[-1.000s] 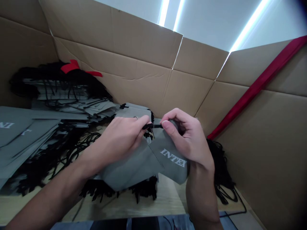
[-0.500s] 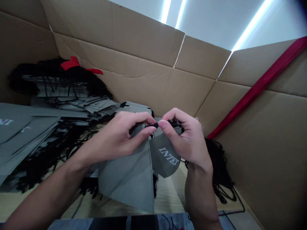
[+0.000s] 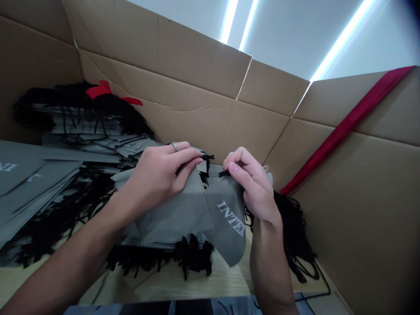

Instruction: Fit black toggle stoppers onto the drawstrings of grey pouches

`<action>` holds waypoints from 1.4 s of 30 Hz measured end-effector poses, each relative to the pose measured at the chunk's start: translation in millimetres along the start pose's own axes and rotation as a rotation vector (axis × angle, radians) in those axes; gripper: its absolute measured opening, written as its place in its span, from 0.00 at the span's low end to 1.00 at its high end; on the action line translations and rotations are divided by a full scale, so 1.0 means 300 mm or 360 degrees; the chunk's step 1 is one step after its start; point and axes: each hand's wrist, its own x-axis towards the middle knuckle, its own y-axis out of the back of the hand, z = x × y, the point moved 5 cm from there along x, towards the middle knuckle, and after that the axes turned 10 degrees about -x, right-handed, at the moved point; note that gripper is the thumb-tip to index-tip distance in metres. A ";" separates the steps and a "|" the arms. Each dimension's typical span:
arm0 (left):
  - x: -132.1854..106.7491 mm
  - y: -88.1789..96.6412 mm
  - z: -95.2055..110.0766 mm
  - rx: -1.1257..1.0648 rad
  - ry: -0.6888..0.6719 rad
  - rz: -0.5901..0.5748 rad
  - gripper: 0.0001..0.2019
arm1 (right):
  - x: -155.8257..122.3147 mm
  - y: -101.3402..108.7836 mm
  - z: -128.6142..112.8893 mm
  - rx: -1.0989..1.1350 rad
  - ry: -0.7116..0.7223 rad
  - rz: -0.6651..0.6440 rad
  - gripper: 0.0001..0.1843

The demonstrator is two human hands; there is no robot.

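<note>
Head: left hand [image 3: 157, 177], right hand [image 3: 254, 190] pinch black cord [image 3: 207, 156] on pouch [image 3: 226, 218].

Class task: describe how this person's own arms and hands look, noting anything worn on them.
The left forearm and right forearm are bare, with no sleeve, watch or bracelet in view. The left hand wears a thin silver ring on one finger. The right hand shows no ring or glove; its nails are short.

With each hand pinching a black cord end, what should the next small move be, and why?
Probably draw the hands a little wider apart to take up slack: the left hand pinches the left cord end, the right hand the right cord end, only a small gap lies between, and the grey bag droops loose below.
</note>
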 end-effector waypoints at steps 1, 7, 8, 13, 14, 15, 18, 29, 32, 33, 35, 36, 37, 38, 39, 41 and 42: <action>-0.002 0.000 -0.003 0.0046 -0.0011 -0.0005 0.09 | 0.009 -0.001 0.009 0.0042 -0.0005 0.0024 0.14; -0.008 -0.008 -0.012 0.0351 -0.0075 -0.0055 0.13 | 0.048 -0.028 0.054 0.0254 -0.0030 0.0012 0.19; -0.008 -0.010 -0.012 0.0404 -0.0087 -0.0058 0.14 | 0.051 -0.033 0.060 0.0305 -0.0048 -0.0002 0.20; -0.003 -0.017 -0.015 0.0512 -0.0098 -0.0101 0.15 | 0.057 -0.045 0.089 0.0411 -0.0196 0.0003 0.21; -0.002 -0.019 -0.015 0.0520 -0.0091 -0.0116 0.15 | 0.058 -0.046 0.092 0.0404 -0.0213 0.0008 0.21; -0.001 -0.020 -0.015 0.0529 -0.0083 -0.0135 0.15 | 0.059 -0.047 0.093 0.0395 -0.0225 0.0010 0.22; 0.001 -0.028 -0.015 0.0569 -0.0064 -0.0207 0.15 | 0.063 -0.053 0.091 0.0355 -0.0235 0.0003 0.23; -0.009 -0.059 -0.028 0.0699 -0.0026 -0.0358 0.13 | 0.054 -0.047 0.093 0.0011 -0.0132 0.0039 0.15; -0.011 -0.060 -0.026 0.0705 -0.0034 -0.0357 0.13 | 0.050 -0.046 0.097 -0.0042 -0.0120 0.0047 0.10; -0.011 -0.060 -0.025 0.0706 -0.0039 -0.0358 0.13 | 0.049 -0.046 0.098 -0.0057 -0.0118 0.0050 0.09; -0.010 -0.058 -0.022 0.0711 -0.0045 -0.0365 0.13 | 0.049 -0.045 0.099 -0.0086 -0.0115 0.0055 0.08; -0.009 -0.058 -0.021 0.0712 -0.0050 -0.0370 0.13 | 0.049 -0.045 0.099 -0.0092 -0.0113 0.0059 0.08; -0.008 -0.058 -0.019 0.0713 -0.0056 -0.0371 0.13 | 0.049 -0.044 0.099 -0.0091 -0.0110 0.0063 0.08; -0.008 -0.057 -0.017 0.0714 -0.0059 -0.0372 0.13 | 0.050 -0.044 0.099 -0.0091 -0.0110 0.0068 0.08; -0.007 -0.058 -0.016 0.0714 -0.0057 -0.0378 0.14 | 0.050 -0.043 0.099 -0.0094 -0.0113 0.0070 0.08; -0.007 -0.059 -0.016 0.0712 -0.0047 -0.0397 0.14 | 0.050 -0.043 0.101 -0.0103 -0.0120 0.0073 0.08; -0.007 -0.059 -0.016 0.0711 -0.0039 -0.0405 0.14 | 0.050 -0.043 0.102 -0.0108 -0.0121 0.0075 0.07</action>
